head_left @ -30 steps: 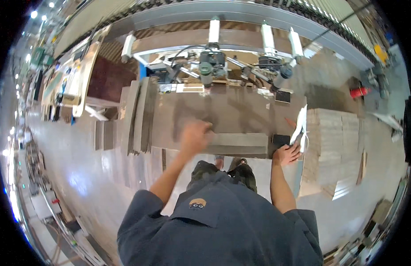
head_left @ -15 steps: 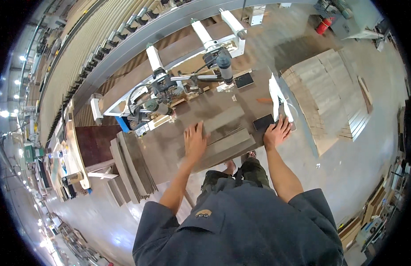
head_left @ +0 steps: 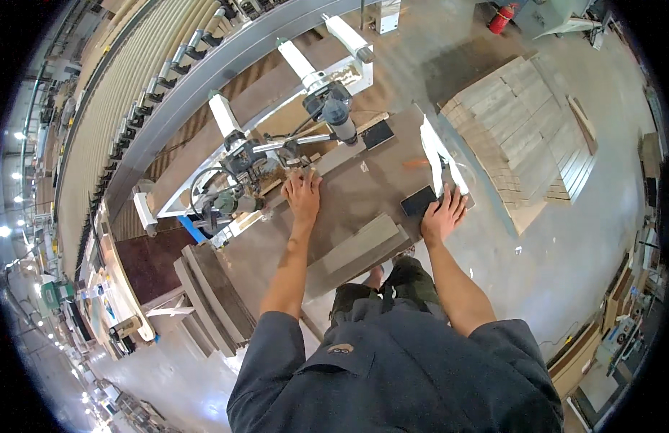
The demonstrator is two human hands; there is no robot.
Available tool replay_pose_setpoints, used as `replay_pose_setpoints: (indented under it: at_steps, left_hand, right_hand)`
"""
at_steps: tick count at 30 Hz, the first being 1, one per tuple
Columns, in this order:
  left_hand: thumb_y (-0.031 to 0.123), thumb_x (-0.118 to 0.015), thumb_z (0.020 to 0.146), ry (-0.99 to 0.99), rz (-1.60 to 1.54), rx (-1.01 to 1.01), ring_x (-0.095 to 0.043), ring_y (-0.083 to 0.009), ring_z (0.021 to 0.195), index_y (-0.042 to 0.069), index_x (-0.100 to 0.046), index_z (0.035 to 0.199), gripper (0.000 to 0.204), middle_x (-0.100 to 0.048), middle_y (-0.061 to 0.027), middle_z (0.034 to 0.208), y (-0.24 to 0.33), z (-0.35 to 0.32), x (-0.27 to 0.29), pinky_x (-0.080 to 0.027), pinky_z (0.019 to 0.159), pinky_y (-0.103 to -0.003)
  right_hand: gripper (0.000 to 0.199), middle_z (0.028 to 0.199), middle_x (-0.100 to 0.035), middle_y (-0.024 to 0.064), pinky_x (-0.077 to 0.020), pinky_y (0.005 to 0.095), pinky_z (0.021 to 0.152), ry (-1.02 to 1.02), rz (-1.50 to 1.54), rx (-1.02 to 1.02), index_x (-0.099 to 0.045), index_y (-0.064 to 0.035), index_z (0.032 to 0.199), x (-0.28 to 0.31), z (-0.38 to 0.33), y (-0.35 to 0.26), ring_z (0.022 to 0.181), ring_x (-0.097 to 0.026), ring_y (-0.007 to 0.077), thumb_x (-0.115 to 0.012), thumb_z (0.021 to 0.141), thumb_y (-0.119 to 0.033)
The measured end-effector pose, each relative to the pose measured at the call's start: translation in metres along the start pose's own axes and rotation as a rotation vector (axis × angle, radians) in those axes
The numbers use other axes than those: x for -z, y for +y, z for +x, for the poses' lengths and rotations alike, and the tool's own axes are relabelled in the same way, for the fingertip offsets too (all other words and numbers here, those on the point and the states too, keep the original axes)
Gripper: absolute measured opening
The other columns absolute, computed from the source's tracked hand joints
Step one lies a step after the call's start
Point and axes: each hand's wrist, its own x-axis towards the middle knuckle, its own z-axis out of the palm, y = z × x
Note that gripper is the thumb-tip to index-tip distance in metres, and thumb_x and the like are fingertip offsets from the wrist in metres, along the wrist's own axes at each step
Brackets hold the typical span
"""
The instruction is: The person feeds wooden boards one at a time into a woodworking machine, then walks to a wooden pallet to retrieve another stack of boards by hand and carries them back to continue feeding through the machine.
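Observation:
My left hand (head_left: 302, 195) reaches far over the brown worktable (head_left: 341, 202), its fingers stretched over the end of a thin grey-brown board (head_left: 336, 160). That board lies along the far side of the table, beside a machine's clamp-like heads (head_left: 237, 153). My right hand (head_left: 444, 215) rests at the table's right edge with its fingers spread, beside a black rectangular pad (head_left: 419, 201) and touching the end of a white strip of cloth or paper (head_left: 437, 155). Close to my body, a few grey-brown boards (head_left: 359, 252) lie stacked on the table.
More long boards (head_left: 213, 296) are piled at the table's left end. A large stack of planks (head_left: 511, 137) stands on the floor at right. A roller conveyor (head_left: 125, 94) runs along the far left. A red fire extinguisher (head_left: 501, 19) stands at the back.
My left hand has moved away from me, and the board under it has shifted from mid-table to the machine side. My right hand stays at the right edge. The whole view has shifted slightly.

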Motion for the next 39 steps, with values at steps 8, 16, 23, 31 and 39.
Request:
replay_pose_setpoints:
  at_steps: [8,16,23,31,39]
  left_hand:
    - [0.037,-0.071,0.103,-0.228,-0.966,1.227,-0.062,-0.0238,0.058,0.003,-0.065,0.103,0.035,-0.063,-0.0086,0.073,0.056,-0.016,0.024,-0.048,0.051,-0.038]
    - [0.032,-0.052,0.113,-0.054,-1.333,1.552,-0.063,-0.0213,0.054,-0.001,-0.061,0.1,0.037,-0.068,-0.0131,0.079,0.007,0.0,-0.004,-0.049,0.046,-0.033]
    - [0.029,-0.052,0.114,-0.119,-1.332,1.698,-0.062,-0.0238,0.055,0.001,-0.057,0.094,0.034,-0.068,-0.0134,0.079,-0.014,0.0,-0.014,-0.045,0.046,-0.035]
    - [0.024,-0.057,0.112,0.079,-1.365,1.682,-0.059,-0.0235,0.052,0.001,-0.057,0.091,0.032,-0.064,-0.0125,0.072,0.02,0.011,-0.001,-0.046,0.046,-0.038]
    - [0.028,-0.061,0.11,0.124,-1.367,1.552,-0.063,-0.0273,0.058,0.0,-0.059,0.089,0.035,-0.066,-0.0139,0.074,0.02,0.004,-0.002,-0.054,0.052,-0.041]
  right_hand:
    - [0.06,0.171,-0.037,0.0057,-0.0124,0.0546,0.13,0.042,-0.035,0.021,-0.052,-0.0236,0.156,-0.007,0.002,0.011,0.161,-0.023,0.0367,-0.052,0.096,-0.022]
    - [0.061,0.17,-0.038,0.0062,-0.0124,0.0548,0.13,0.024,-0.041,0.032,-0.052,-0.0232,0.156,-0.007,0.001,0.004,0.161,-0.023,0.0372,-0.05,0.096,-0.023]
    - [0.063,0.17,-0.038,0.0062,-0.0128,0.0546,0.13,0.007,-0.071,0.042,-0.05,-0.0223,0.157,-0.006,0.002,0.003,0.16,-0.024,0.0365,-0.05,0.095,-0.023]
    - [0.063,0.171,-0.036,0.0058,-0.0138,0.0523,0.13,-0.006,-0.136,0.043,-0.047,-0.023,0.159,-0.008,0.001,0.009,0.161,-0.023,0.0359,-0.05,0.096,-0.026]
    - [0.062,0.17,-0.039,0.006,-0.0158,0.0554,0.129,0.049,-0.084,0.059,-0.05,-0.0246,0.157,-0.008,0.001,0.004,0.159,-0.027,0.0369,-0.051,0.095,-0.023]
